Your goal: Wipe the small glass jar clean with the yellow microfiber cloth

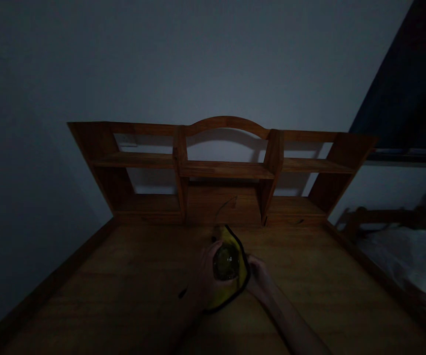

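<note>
In the dim light my left hand [206, 268] is wrapped round a round, shiny glass vessel [226, 262], perhaps a cup or jar, seen from its end. Behind and around the glass lies a yellow cloth [222, 297] with a black border. My right hand [258, 277] pinches the cloth's right edge, its fingers partly hidden by it. Both hands are over the wooden desk [142, 276]. Left of my left hand is a small dark object [182, 293] that I cannot make out.
A wooden shelf unit [228, 170] runs along the back of the desk against the wall. A thin cord or line [226, 204] shows at its middle panel. On the right, beyond the desk edge, are a wooden frame [386, 216] and a pale crumpled bundle [408, 261].
</note>
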